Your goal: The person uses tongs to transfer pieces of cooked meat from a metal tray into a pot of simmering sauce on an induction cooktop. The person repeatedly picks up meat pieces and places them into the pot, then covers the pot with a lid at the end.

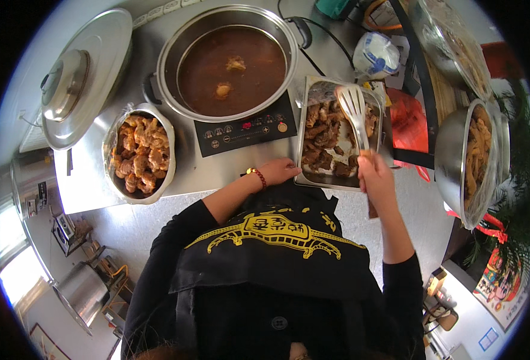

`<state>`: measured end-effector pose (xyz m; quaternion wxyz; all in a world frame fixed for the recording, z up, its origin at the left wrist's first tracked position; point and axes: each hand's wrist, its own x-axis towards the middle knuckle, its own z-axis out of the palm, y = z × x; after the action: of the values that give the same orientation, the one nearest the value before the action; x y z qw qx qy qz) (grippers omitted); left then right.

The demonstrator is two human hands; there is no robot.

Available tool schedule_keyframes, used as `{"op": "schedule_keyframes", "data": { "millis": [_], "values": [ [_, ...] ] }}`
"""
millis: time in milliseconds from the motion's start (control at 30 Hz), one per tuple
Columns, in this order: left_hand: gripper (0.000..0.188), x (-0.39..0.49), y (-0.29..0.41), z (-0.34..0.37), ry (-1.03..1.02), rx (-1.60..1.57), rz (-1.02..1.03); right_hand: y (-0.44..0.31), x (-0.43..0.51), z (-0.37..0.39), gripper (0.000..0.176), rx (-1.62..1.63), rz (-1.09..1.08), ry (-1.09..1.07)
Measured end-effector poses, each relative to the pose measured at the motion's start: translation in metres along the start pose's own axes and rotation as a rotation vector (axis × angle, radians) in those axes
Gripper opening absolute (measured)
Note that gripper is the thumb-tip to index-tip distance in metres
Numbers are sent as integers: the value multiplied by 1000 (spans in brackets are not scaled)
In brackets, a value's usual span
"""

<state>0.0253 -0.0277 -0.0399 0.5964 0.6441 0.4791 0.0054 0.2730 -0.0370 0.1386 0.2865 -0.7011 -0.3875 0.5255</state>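
Note:
My right hand (376, 181) grips the handle of a slotted metal spatula (354, 108). The spatula's slotted head hangs over a rectangular metal tray (299, 148) of dark braised meat pieces (321, 130). Cling film (323, 87) lies crumpled along the tray's far edge. My left hand (280, 171) rests near the tray's near left corner, its fingertips close to or touching the rim. No object shows in it, and how far its fingers are closed is unclear. Beyond it, a large steel pot (168, 81) of brown broth (233, 49) sits on a black induction cooker (247, 132); two pieces float in the broth.
A white oval bowl (171, 166) of browned meat stands at the left, before a large steel lid (107, 40). Steel bowls (449, 157) under film occupy the right side. A red plastic bag (406, 117), a blue-and-white package (376, 54) and a black cable (337, 38) lie beyond the tray.

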Motion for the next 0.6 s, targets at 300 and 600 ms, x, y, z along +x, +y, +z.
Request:
{"op": "schedule_keyframes", "data": {
  "millis": [300, 600],
  "values": [
    [49, -27, -4, -12, 61, -86, -12, -160, 96, 143, 45, -1199, -984, -137],
    [55, -61, -33, -23, 194, -216, -90, -198, 144, 265, 25, -1585, -980, -276]
  ]
}}
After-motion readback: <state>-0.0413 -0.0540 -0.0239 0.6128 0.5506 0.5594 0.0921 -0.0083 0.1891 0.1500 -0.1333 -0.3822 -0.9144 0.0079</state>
